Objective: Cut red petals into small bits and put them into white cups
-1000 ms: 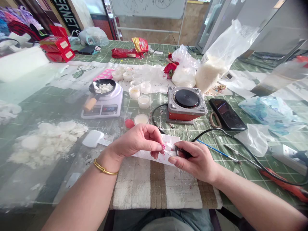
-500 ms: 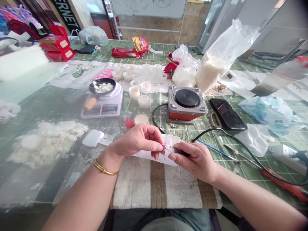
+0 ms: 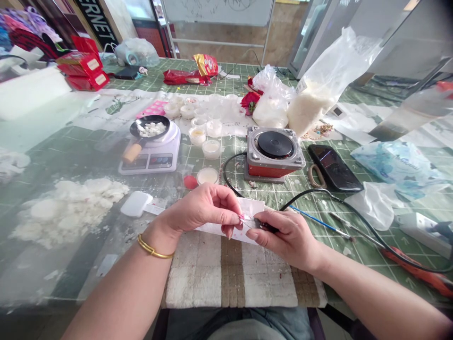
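Between the thumb and fingers of my left hand (image 3: 212, 208) is a tiny pink-red piece (image 3: 242, 218), too small to make out fully. My right hand (image 3: 288, 236) is closed on the dark handle of a small tool (image 3: 264, 225), whose thin metal tip reaches the pink piece. Beneath both hands lies a white paper (image 3: 252, 206) with small pink specks, at the edge of a striped brown and white cloth (image 3: 231, 278). A lidded-looking cup of pale wax (image 3: 207, 176) and a red disc (image 3: 190, 182) stand just beyond my left hand.
A scale (image 3: 150, 158) carries a black pan (image 3: 150, 126) of white pieces. White flakes (image 3: 71, 208) are heaped at left. A small hot plate (image 3: 275, 150) stands ahead, its black cable curving right. A phone (image 3: 334, 167) and a blue-handled brush (image 3: 318, 222) lie at right.
The tool in my right hand has tilted slightly, with its tip against the pink piece. Both hands have otherwise hardly moved.
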A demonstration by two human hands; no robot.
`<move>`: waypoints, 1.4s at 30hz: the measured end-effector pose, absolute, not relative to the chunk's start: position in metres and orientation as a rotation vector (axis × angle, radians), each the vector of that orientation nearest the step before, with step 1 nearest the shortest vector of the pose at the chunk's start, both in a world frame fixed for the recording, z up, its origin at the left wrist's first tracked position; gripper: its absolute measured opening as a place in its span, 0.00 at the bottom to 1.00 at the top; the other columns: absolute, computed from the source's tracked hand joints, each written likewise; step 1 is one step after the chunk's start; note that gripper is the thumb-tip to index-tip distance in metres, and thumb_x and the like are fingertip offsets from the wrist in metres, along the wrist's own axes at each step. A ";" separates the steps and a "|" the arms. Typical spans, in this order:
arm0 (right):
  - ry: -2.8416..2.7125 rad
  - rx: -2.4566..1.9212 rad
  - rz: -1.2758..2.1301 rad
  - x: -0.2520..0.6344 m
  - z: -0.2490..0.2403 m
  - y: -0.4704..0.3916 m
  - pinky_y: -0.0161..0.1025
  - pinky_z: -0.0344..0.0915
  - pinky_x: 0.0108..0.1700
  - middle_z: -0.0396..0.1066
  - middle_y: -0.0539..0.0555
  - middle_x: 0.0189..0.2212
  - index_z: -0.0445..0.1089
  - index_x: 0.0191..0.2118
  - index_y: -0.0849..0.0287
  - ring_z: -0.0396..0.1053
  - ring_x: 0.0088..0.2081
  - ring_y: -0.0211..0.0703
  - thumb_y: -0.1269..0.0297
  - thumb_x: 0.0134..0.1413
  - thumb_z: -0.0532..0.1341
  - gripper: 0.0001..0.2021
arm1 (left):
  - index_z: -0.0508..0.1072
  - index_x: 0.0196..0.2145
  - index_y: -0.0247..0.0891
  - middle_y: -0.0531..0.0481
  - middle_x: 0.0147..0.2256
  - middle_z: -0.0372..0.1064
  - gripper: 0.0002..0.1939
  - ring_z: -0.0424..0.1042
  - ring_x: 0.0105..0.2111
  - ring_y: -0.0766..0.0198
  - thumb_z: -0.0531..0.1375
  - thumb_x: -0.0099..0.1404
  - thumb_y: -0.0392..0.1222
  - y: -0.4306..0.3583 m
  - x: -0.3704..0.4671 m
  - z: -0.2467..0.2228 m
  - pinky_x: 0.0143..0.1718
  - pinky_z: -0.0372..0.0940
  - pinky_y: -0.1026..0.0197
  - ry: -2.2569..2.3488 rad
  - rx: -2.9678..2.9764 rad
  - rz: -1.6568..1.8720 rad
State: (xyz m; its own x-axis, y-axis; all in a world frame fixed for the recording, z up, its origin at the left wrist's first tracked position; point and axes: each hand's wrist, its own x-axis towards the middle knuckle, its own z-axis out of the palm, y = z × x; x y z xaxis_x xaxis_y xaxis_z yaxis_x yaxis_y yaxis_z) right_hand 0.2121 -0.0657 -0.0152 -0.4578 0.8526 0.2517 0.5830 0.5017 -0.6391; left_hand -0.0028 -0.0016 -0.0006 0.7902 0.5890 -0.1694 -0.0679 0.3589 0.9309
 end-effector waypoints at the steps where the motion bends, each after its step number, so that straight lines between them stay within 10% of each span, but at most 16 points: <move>1: -2.200 -1.172 0.641 0.212 -0.015 -0.066 0.30 0.48 0.23 0.56 0.46 0.20 0.66 0.28 0.62 0.51 0.20 0.29 0.57 0.56 0.58 0.13 | 0.73 0.30 0.31 0.49 0.26 0.73 0.03 0.73 0.23 0.68 0.64 0.55 0.32 -0.002 -0.003 0.000 0.24 0.68 0.67 0.535 1.136 0.449; 42: -2.183 -1.203 0.613 0.212 -0.018 -0.065 0.30 0.49 0.22 0.58 0.46 0.18 0.67 0.29 0.61 0.51 0.19 0.29 0.54 0.54 0.58 0.14 | 0.71 0.27 0.31 0.50 0.32 0.70 0.04 0.72 0.25 0.69 0.63 0.54 0.29 -0.004 -0.001 -0.002 0.27 0.67 0.66 0.462 1.091 0.564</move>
State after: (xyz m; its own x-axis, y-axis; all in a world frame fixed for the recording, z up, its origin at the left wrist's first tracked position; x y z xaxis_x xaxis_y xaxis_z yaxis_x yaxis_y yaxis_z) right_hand 0.2121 -0.0646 -0.0177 -0.4352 0.8630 0.2566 0.6030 0.4911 -0.6287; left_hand -0.0008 -0.0037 -0.0022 0.7704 0.6332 -0.0739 -0.1978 0.3477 0.9165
